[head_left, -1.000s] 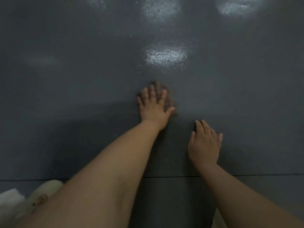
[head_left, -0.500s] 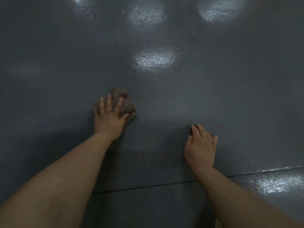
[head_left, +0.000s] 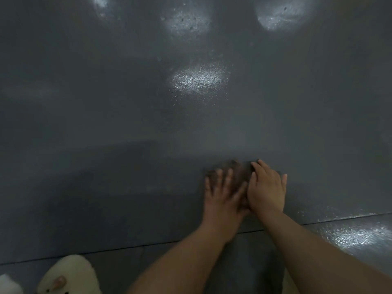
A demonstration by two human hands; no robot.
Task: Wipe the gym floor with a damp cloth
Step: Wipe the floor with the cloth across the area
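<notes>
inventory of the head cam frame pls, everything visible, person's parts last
floor: 1, dark grey, glossy, fills the frame; pale light reflections at top, centre and lower right
seam: 1, thin dark line, runs across the lower floor
cloth: 1, brown, blurred, on the floor under the left fingers, right of centre
slipper: 1, cream, fluffy, bottom left corner
white thing: 1, bottom left edge, too cropped to identify
left hand: 1, flat on the cloth, motion-blurred
right hand: 1, palm down on the floor, right beside the left hand and cloth
forearms: 2, bare, entering from the bottom edge
</notes>
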